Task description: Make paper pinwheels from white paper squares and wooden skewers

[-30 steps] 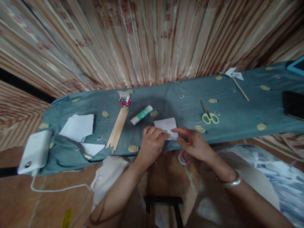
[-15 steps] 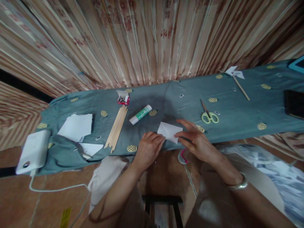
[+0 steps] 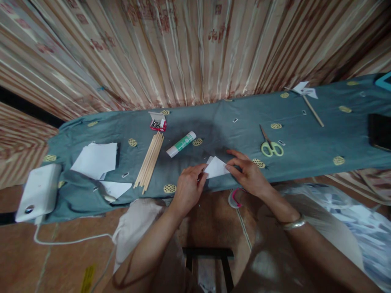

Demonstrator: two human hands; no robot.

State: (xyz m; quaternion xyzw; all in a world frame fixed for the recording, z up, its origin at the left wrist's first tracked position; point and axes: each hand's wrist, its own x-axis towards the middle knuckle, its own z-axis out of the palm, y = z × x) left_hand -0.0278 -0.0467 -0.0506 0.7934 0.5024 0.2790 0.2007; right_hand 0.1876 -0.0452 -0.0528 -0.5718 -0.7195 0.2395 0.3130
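A small white sheet of paper [image 3: 216, 167], with a folded, triangular look, is held between my two hands near the table's front edge. My left hand [image 3: 188, 185] pinches its left corner between thumb and fingers. On the other side, my right hand [image 3: 247, 173] grips the right corner with thumb and index finger, its other fingers spread. Just beyond the paper lies a green and white glue stick [image 3: 181, 144]. Scissors with light green handles [image 3: 271, 148] rest to the right of my right hand.
Wooden sticks [image 3: 149, 162], a red box of metal pins [image 3: 158, 122] and white paper sheets [image 3: 97, 159] lie to the left. A paper pinwheel on a stick [image 3: 308, 95] is at the far right, near a dark phone-like object [image 3: 380, 131]. A white corded device [image 3: 38, 193] sits at the left end.
The paper has gone from a wider four-sided shape to a more triangular one between my hands. My right hand has moved slightly left. The view has shifted a little.
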